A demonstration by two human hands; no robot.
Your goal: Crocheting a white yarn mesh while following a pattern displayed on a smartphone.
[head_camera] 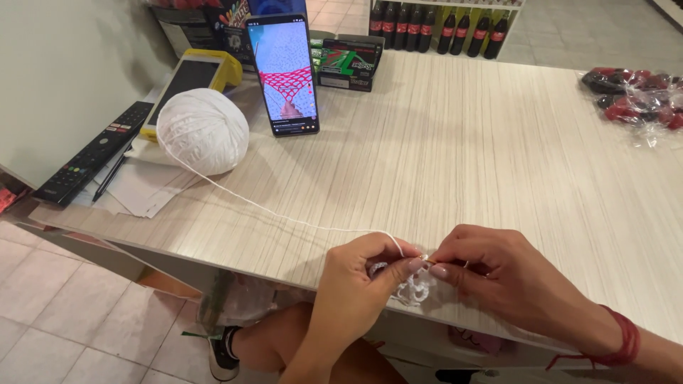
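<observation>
At the near edge of the pale wood-grain tabletop [462, 142], the left hand [356, 284] has its fingers pinched on a small white crocheted piece [413, 290], largely hidden between both hands. The right hand [498, 274] has its fingers closed on a thin crochet hook [425, 257], barely visible. White thread [284, 217] runs to a round white yarn ball [203, 131]. A crinkled clear bag [637, 99] holds red and dark items, cut off at the frame's edge. A green-black box [348, 64] lies behind an upright smartphone [287, 75].

A pale wood-grain counter [462, 142] stands over a light tiled floor [64, 320], beside a plain wall [64, 64].
</observation>
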